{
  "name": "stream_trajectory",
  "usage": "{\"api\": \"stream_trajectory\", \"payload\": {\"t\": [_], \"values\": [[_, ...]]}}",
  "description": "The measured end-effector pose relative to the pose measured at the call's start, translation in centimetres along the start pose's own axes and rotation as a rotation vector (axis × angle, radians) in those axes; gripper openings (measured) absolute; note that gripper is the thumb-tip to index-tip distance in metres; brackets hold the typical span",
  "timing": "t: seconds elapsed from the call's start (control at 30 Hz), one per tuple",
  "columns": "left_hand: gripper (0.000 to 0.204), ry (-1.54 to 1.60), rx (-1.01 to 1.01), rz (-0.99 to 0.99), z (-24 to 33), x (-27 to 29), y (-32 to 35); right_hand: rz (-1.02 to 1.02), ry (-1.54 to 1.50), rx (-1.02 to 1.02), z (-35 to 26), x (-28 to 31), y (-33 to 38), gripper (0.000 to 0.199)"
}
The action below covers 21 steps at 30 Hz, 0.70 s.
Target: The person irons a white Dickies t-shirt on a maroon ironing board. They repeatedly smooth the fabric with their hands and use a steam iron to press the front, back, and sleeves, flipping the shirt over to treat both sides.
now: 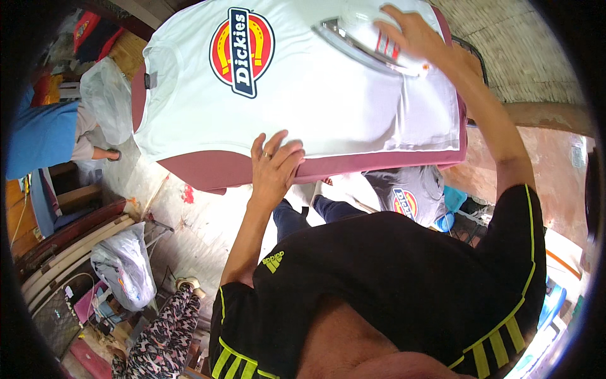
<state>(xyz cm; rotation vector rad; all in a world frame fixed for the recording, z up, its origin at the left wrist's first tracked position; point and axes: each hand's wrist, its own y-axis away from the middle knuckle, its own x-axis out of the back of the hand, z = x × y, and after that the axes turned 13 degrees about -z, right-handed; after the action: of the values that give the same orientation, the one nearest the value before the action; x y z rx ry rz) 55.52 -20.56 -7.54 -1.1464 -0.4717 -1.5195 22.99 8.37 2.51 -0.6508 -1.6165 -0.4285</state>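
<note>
A white T-shirt [341,120] lies spread over a maroon-covered ironing board [208,174], its neckline toward the left. On its chest is a round red and yellow print [242,52] crossed by a dark blue bar. My right hand [413,35] is closed round the handle of a clothes iron [353,47], slightly blurred, over the far right part of the shirt. Creases run through the cloth near the hem, below the iron. My left hand [276,161] rests on the near edge of the shirt and board with its fingers apart.
Below the board's near right side lies a grey shirt [410,189] with a similar print. Another person in blue [47,136] stands at the left, by a clear plastic bag [107,98]. At lower left are a filled plastic bag [126,265] and a person's patterned trousers [167,335].
</note>
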Motion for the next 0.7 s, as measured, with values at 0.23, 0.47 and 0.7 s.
{"api": "stream_trajectory", "payload": {"t": [0.23, 0.47, 0.7], "values": [[0.014, 0.007, 0.017, -0.017, 0.1, -0.4, 0.7, -0.083, -0.169, 0.060, -1.0, 2.9, -7.2, 0.045], [0.018, -0.011, 0.038, -0.023, 0.1, -0.2, 0.8, -0.352, -0.253, 0.058, -9.4, 1.5, 1.3, 0.040], [0.028, -0.006, 0.049, -0.049, 0.4, 0.5, -0.2, -0.394, -0.143, 0.126, -5.3, 2.2, -1.3, 0.040]]}}
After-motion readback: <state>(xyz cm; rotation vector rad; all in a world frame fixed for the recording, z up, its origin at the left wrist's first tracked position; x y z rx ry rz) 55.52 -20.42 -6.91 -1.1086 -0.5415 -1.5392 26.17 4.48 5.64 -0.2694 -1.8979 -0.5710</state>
